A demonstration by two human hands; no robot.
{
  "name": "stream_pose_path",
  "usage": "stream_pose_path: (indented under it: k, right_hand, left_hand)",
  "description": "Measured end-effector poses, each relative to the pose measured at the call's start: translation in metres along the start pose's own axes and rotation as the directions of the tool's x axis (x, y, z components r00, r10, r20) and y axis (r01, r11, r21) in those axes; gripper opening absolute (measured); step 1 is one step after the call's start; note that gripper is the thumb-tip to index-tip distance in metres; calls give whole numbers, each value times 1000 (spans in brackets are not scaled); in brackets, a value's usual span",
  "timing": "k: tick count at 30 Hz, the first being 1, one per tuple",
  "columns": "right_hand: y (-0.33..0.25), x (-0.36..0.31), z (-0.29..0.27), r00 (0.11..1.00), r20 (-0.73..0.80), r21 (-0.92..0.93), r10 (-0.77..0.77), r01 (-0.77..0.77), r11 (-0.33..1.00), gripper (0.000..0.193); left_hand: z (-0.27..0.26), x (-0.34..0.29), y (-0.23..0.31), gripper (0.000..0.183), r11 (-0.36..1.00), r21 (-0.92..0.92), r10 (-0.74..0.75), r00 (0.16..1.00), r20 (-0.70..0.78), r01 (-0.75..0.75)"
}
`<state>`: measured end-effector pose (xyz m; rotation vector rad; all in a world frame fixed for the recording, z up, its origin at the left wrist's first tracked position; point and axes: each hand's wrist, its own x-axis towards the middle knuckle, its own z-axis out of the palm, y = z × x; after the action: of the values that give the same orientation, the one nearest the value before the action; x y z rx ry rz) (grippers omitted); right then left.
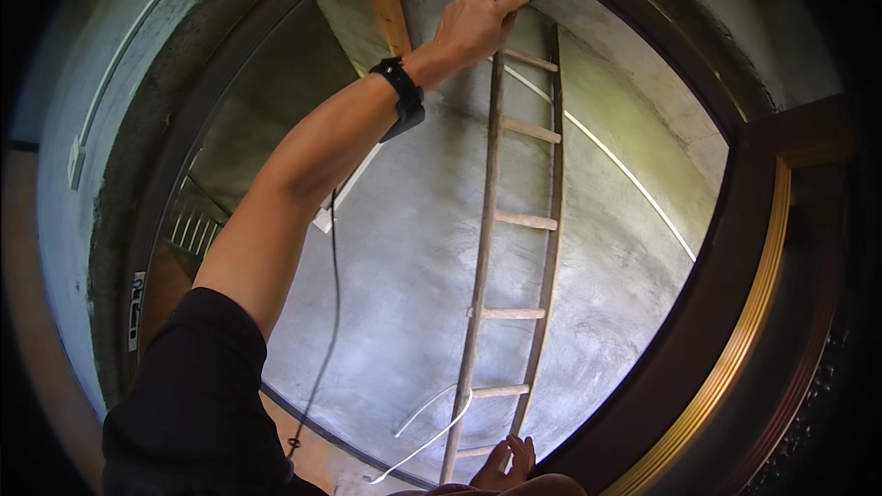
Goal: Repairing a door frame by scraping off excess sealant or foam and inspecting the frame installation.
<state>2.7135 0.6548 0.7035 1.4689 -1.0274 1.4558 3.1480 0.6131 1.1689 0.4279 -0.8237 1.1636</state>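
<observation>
My left arm, in a black sleeve and with a black wristband (401,96), stretches up across the view. At its end my left hand (478,26) is closed near the top of the doorway. A small dark, bluish thing shows at its fingertips, too small to name. Behind it a wooden ladder (492,184) leans against a grey wall (404,294), its top just below the hand. Low in the view my right hand (505,465) is raised near the ladder's foot, fingers apart and slightly bent. Nothing shows in it, and its lower part is cut off.
A dark door frame (197,110) curves around the opening. On the right stands a dark door with gold trim (735,358). A black cable (333,312) hangs left of the ladder, and a white cable (432,441) loops at its lower end. A wall switch (76,162) sits far left.
</observation>
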Motion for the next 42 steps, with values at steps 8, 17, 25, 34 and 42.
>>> stream_pose_path:
  k: [8,17,25,34,42]
  right_hand:
    - [-8,29,23,993,-109,23,-49,51,998,22]
    - [-11,49,-1,987,-108,-46,-121,117,992,15]
    - [-46,53,-23,952,160,-264,260,-213,941,19]
    - [-32,51,-22,970,146,-137,196,-176,975,17]
    - [-32,26,-10,974,31,134,225,-227,965,8]
  left_hand:
    - [-24,71,-56,35,977,95,-194,981,6,192]
    - [34,123,-76,37,794,-421,-495,868,-33,437]
    - [73,163,-80,34,751,-465,-573,813,-106,468]
    - [88,120,59,41,740,-496,-306,884,355,455]
    - [58,7,126,29,895,-391,17,861,508,213]
